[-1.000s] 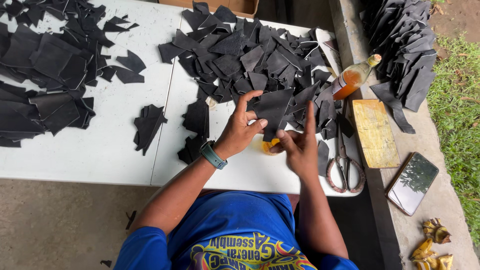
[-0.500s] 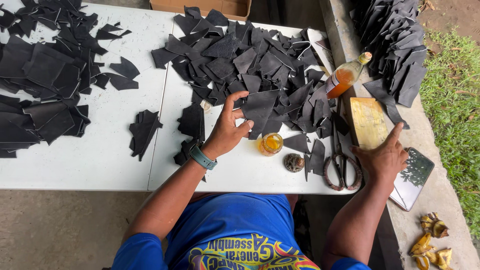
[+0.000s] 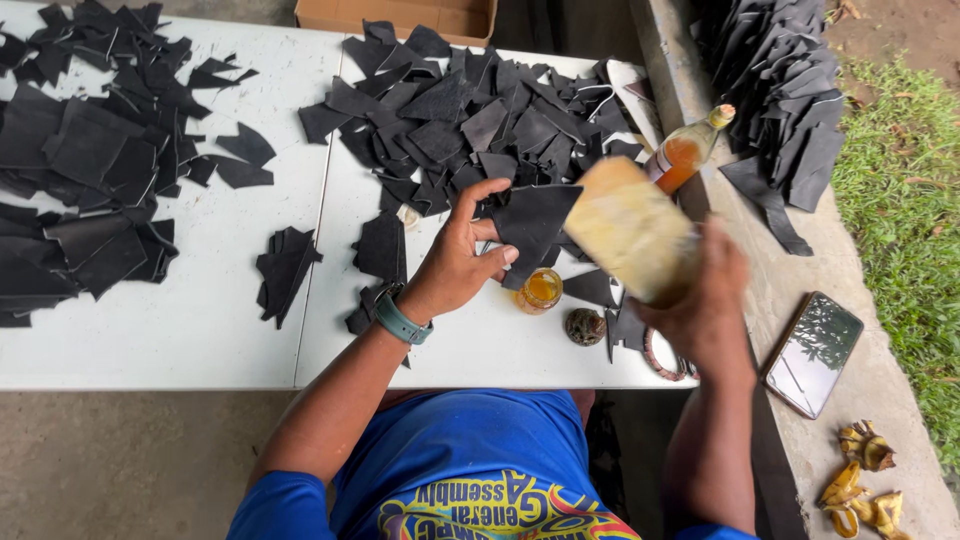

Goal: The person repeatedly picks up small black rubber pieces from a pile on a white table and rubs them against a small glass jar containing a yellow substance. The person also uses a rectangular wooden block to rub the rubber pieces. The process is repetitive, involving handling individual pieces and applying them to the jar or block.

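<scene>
My left hand [image 3: 462, 258] grips the edge of a black cut piece [image 3: 540, 222] at the near side of a big heap of black pieces [image 3: 470, 120] on the white table [image 3: 200, 330]. My right hand [image 3: 700, 290] is raised above the table's right end and holds a yellowish block [image 3: 630, 228], blurred with motion. A small glass of amber liquid [image 3: 541, 290] and a round lid [image 3: 585, 326] stand just below the held piece. Scissors handles [image 3: 662, 355] show under my right wrist.
A second heap of black pieces [image 3: 90, 170] covers the table's left part, with small stacks [image 3: 285, 265] between. A bottle of orange liquid [image 3: 685, 152], more black pieces [image 3: 780, 90], a phone [image 3: 812, 352] and banana peels [image 3: 862, 480] lie on the concrete ledge. A cardboard box [image 3: 400, 14] stands behind.
My right hand went from the table's edge out to the ledge, took the yellowish block there, and has lifted it over the table. My left hand stayed on the black piece.
</scene>
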